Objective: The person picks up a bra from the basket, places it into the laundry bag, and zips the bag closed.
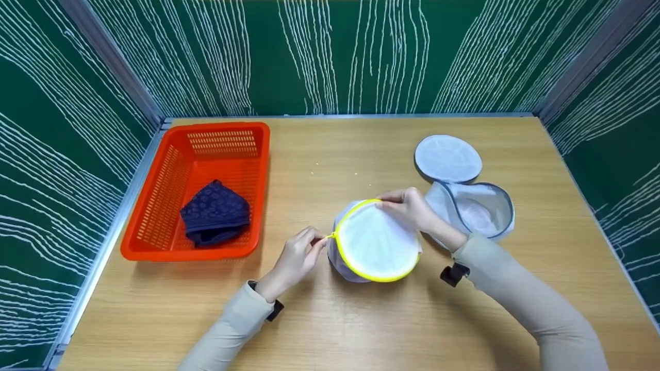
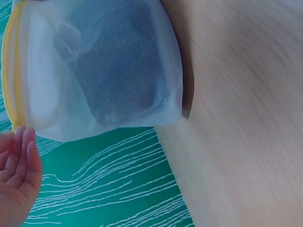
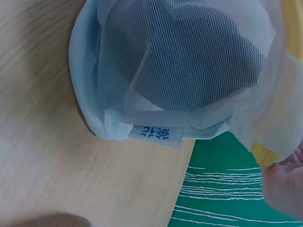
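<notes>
A white mesh laundry bag [image 1: 379, 242] with a round top and a yellow zipper stands upright on the table. My left hand [image 1: 298, 257] pinches the zipper pull [image 1: 330, 236] at the left side of the rim. On the far right of the same rim, my right hand [image 1: 410, 208] holds the edge between thumb and fingers. Through the mesh in the left wrist view, a dark piece of cloth [image 2: 118, 61] shows inside; its kind is hidden. A fabric label [image 3: 156, 134] sticks out low on the bag's side in the right wrist view.
At the left, an orange-red plastic basket [image 1: 263, 180] contains a navy patterned cloth item [image 1: 215, 211]. Behind my right forearm lies a second mesh bag [image 1: 479, 208] with grey trim, its round lid [image 1: 447, 157] folded back. Green walls border the wooden table [image 1: 330, 330].
</notes>
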Demonstrator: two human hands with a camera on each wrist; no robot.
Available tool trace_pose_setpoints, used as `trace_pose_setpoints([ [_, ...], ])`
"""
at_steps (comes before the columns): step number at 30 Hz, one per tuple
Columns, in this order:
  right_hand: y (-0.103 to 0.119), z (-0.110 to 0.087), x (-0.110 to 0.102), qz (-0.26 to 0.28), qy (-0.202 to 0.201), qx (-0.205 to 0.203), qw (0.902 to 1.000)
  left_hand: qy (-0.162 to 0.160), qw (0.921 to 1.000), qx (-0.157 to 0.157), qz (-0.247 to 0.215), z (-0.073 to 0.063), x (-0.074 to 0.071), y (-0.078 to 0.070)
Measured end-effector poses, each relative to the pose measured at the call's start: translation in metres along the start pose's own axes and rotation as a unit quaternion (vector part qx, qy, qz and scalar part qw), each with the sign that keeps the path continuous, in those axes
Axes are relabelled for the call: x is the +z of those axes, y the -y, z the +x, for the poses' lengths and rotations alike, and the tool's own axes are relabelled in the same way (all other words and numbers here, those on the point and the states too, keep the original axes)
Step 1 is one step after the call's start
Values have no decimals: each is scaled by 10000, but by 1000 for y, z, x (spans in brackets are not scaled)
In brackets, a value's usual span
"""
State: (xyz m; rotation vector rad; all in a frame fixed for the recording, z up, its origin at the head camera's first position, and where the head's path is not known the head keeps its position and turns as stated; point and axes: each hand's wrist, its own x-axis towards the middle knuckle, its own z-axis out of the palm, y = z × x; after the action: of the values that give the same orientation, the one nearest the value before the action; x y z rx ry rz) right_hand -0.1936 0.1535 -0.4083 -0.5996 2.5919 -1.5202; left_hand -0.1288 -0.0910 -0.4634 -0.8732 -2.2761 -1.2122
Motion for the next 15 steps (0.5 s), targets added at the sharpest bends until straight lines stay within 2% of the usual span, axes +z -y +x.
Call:
trace_pose_setpoints([
  [8, -32, 5, 7, -121, -235, 79, 9996, -126, 9997, -178, -119, -4, 4, -4],
  [15, -35, 6, 1, -94, 172, 257, 9995, -187, 9991, -328, -215, -5, 4, -1],
])
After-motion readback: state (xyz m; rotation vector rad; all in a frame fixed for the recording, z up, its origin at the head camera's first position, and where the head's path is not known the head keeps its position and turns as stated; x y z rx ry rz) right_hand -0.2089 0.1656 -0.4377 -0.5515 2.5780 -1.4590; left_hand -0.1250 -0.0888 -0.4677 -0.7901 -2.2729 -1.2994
